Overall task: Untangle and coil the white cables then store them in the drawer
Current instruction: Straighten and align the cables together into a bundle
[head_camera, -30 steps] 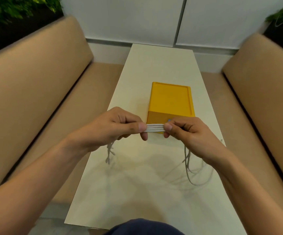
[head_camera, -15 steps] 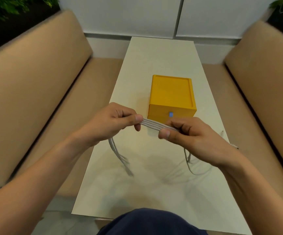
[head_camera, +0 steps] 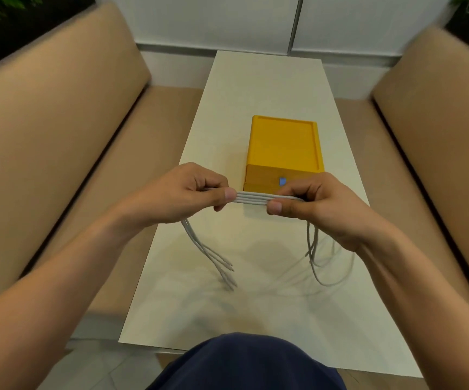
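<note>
My left hand (head_camera: 177, 192) and right hand (head_camera: 317, 206) each have a closed pinch grip on the white cables (head_camera: 251, 199), stretched flat between them just near of the shut yellow drawer (head_camera: 283, 147). The ends dangle onto the surface (head_camera: 255, 305). If a pinch slips, I reckon the strands cross and tangle up.

A white table (head_camera: 269, 88) carries a yellow drawer box (head_camera: 283, 142).

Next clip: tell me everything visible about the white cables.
The thin white cables look like smooth, flexible plastic-sheathed cords. About four strands run side by side, taut and roughly level above the cream table, pinched at either end by the left hand and right hand. Loose ends hang below each hand; the right ones loop down toward the table.
</note>
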A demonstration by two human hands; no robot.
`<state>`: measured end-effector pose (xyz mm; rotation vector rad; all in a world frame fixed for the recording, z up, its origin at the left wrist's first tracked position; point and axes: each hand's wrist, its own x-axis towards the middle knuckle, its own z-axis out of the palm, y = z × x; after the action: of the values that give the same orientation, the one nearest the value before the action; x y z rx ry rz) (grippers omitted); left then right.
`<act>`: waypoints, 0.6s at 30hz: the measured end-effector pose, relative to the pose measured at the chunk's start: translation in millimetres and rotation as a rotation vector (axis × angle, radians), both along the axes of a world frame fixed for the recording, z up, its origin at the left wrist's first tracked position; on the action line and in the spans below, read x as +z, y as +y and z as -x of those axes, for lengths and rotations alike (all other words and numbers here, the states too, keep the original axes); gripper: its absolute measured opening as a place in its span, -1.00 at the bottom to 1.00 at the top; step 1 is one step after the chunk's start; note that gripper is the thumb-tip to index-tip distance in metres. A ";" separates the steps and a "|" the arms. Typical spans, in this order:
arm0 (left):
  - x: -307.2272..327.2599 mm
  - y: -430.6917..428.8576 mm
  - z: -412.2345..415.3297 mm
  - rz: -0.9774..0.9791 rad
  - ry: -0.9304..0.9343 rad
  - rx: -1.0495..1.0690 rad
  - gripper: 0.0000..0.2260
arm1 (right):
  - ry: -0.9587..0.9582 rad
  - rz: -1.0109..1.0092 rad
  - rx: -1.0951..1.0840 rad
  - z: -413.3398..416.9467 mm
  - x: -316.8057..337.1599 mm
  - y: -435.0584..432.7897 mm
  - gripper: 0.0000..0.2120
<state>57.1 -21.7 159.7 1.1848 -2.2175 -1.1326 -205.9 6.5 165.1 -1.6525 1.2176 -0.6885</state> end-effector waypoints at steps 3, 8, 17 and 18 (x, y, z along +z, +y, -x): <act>-3.7 0.3 -1.4 0.004 -0.040 0.011 -0.60 | -0.022 0.016 -0.018 -2.6 -4.6 1.1 -0.78; 0.8 -0.7 -8.5 -0.153 -0.046 -0.105 -0.65 | 0.030 0.045 -0.015 -7.2 -7.5 1.9 -0.85; 5.7 -4.0 19.9 -0.150 0.034 -0.068 -0.75 | 0.103 0.106 -0.068 -14.6 -6.5 -3.3 -0.81; 5.4 -4.0 22.6 -0.130 0.023 -0.060 -0.75 | 0.112 0.111 -0.075 -13.8 -5.9 -3.9 -0.80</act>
<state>34.6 -25.6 165.1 1.1562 -2.2049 -1.3252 -192.0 2.6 159.3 -1.7643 1.3480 -0.7294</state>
